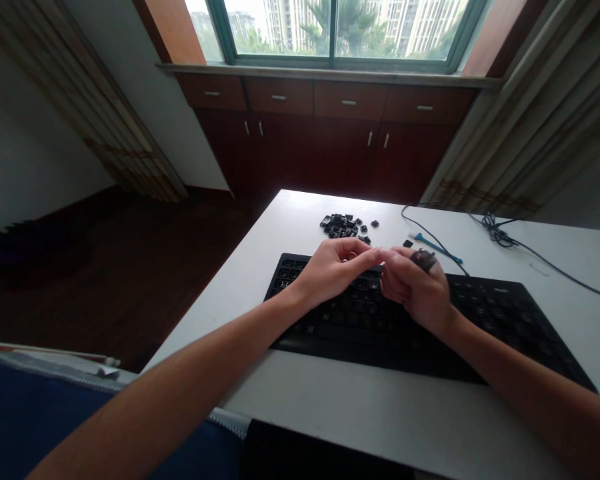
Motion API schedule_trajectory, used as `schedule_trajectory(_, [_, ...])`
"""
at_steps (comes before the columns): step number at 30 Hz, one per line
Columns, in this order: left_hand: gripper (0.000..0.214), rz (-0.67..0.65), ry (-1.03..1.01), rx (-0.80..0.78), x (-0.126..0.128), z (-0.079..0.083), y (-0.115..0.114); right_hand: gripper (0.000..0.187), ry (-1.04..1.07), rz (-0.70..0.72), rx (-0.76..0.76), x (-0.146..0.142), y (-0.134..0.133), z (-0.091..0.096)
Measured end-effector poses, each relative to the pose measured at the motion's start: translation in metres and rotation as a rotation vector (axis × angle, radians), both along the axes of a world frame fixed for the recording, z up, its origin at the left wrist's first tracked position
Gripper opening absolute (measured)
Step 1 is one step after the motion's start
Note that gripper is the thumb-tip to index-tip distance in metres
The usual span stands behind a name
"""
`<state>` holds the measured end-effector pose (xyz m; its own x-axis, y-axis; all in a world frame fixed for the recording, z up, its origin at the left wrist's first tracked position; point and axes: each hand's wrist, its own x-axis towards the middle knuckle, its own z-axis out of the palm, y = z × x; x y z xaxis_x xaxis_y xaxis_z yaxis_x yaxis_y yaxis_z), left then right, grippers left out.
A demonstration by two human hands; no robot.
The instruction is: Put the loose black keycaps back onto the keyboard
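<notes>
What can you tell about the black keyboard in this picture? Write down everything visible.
The black keyboard is wide and low, with a matte plastic look, rows of dark keys bearing faint pale legends, and a smooth band along its near edge. It lies flat on the white table. A thin dark cable appears to reach its far edge. The left hand and right hand are above its middle, hiding those keys; whether they touch it cannot be told.
</notes>
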<state>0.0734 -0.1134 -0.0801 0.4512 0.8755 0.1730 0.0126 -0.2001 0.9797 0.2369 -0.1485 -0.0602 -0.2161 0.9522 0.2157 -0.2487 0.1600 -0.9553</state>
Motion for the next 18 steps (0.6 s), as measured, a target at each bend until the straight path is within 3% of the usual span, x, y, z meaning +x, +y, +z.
schedule_trajectory(2, [0.036,0.006,0.007,0.009,0.000,0.000,0.000,0.045,-0.006,-0.007,0.014,-0.001,-0.003,0.003])
schedule_trajectory(6, [0.041,0.008,0.084,0.063,-0.001,-0.001,-0.001,0.048,-0.009,-0.038,0.099,0.003,-0.008,0.027])
schedule_trajectory(9, [0.036,0.003,0.229,0.289,-0.001,-0.001,-0.006,0.048,-0.100,-0.101,0.131,0.014,-0.006,0.037])
schedule_trajectory(13, [0.023,-0.131,0.433,0.710,0.000,0.000,-0.014,0.048,-0.357,-0.244,0.140,0.045,-0.006,0.024])
schedule_trajectory(18, [0.027,-0.238,0.573,1.000,0.003,0.000,-0.020,0.047,-0.822,-0.393,0.245,0.086,-0.018,0.000])
